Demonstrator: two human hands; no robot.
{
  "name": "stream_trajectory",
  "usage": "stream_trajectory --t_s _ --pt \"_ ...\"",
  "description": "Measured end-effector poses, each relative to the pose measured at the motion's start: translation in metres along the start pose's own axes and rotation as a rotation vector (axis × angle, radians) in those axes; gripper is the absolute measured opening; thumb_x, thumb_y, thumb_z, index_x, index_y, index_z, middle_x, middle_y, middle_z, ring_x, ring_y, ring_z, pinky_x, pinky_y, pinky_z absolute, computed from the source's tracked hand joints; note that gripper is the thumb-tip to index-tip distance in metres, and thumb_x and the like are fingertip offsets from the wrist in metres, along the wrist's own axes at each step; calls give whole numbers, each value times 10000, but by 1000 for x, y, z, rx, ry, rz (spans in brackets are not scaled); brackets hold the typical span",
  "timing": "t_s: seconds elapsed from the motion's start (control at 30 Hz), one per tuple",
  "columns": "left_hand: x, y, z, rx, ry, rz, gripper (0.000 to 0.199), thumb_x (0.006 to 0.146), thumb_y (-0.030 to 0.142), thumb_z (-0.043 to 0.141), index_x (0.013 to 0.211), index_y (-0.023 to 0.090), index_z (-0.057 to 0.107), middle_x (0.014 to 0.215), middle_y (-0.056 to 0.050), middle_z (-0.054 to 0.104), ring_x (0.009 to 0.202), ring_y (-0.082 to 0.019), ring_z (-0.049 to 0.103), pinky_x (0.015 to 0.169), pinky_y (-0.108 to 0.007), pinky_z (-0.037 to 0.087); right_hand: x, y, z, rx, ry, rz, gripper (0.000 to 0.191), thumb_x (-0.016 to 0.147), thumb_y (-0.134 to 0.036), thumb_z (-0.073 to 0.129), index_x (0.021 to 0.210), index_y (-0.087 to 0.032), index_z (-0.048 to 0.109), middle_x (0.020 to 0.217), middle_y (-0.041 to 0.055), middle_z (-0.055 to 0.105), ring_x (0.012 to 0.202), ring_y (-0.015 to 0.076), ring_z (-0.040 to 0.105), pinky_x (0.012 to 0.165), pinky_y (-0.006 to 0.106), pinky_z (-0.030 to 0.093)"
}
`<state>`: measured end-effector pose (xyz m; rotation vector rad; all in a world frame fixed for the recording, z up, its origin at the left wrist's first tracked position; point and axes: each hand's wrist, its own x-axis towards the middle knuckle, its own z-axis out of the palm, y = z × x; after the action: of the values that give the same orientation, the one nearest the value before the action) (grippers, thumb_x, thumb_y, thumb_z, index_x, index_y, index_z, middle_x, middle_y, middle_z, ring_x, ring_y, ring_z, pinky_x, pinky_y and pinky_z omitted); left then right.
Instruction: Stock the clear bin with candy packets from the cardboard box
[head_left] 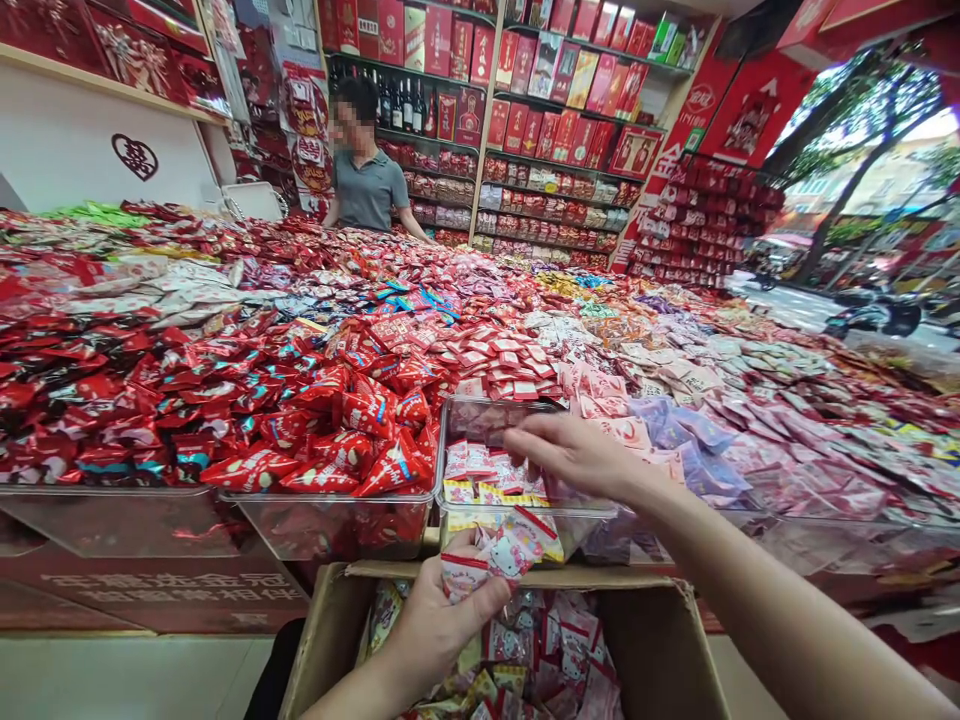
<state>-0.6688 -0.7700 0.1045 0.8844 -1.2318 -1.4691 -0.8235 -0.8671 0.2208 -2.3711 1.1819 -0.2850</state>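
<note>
My left hand [450, 620] is closed on small candy packets [514, 545], white and pink with red edges and a cartoon cat print, above an open cardboard box [660, 640]. More packets of this kind [574, 640], and some yellow ones, lie loose inside the box. Just beyond stands a clear plastic bin [495, 408], with pink-and-white and yellow packets [480, 465] in neat rows. My right hand [562, 450] hovers over this bin, its fingers loosely bent and pointing left. Nothing shows in them, though the fingertips are partly hidden.
Red shiny packets [337, 420] heap up in the bin on the left. Purple packets [690, 440] fill the right side. A person in a grey shirt [371, 185] stands behind the wide candy display. Shelves of red boxes [562, 130] line the back.
</note>
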Motion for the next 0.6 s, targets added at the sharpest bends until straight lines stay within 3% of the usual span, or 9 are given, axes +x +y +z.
stream_trajectory --t_s 0.07,0.13,0.23,0.37,0.4,0.47,0.53,0.6 --pt "-1 1 1 -34 -11 14 182 748 303 604 849 156 643 877 -43 600 834 -184 533 782 -278 403 -34 -10 8 223 -39 -55 364 817 -467 428 893 -140 567 732 19 600 624 99 525 548 187 397" --pt "0 2 3 -47 -44 45 144 750 282 604 804 155 649 877 -40 591 823 -176 532 773 -278 404 -57 -11 19 283 -29 -69 271 794 -406 498 816 -142 557 714 5 571 627 91 495 557 183 393" --pt "1 0 5 2 -74 96 124 743 257 613 704 149 661 886 -50 588 898 -192 518 812 -286 386 -60 3 18 305 74 -46 246 832 -350 445 732 -140 528 653 -1 525 592 85 470 536 182 391" --pt "2 -6 5 46 -15 51 149 725 289 632 674 149 644 871 -71 607 985 -225 490 835 -309 381 -10 36 -11 337 336 113 192 868 -299 365 869 -155 492 638 -6 518 551 82 498 503 177 414" --pt "3 -7 5 54 -2 38 161 722 302 632 676 149 639 896 -77 604 989 -228 489 832 -311 384 7 44 -15 305 316 185 171 870 -264 355 892 -158 487 648 -3 529 552 83 513 496 174 422" --pt "3 -10 3 78 6 30 177 722 320 630 678 149 636 940 -86 593 1002 -232 480 834 -312 386 40 57 -13 122 133 332 163 864 -211 361 919 -164 507 656 2 560 541 87 535 483 176 429" --pt "3 -10 1 115 -5 31 189 726 327 624 671 147 639 959 -92 584 1004 -235 480 843 -316 380 67 64 0 -65 -37 427 141 833 -183 436 912 -156 550 634 12 581 533 106 550 485 201 438" --pt "3 -10 1 147 -16 39 196 727 331 623 666 145 641 944 -94 580 1002 -238 483 852 -322 374 86 66 16 -165 -107 450 122 802 -183 512 889 -133 581 648 27 598 562 123 564 518 231 458"
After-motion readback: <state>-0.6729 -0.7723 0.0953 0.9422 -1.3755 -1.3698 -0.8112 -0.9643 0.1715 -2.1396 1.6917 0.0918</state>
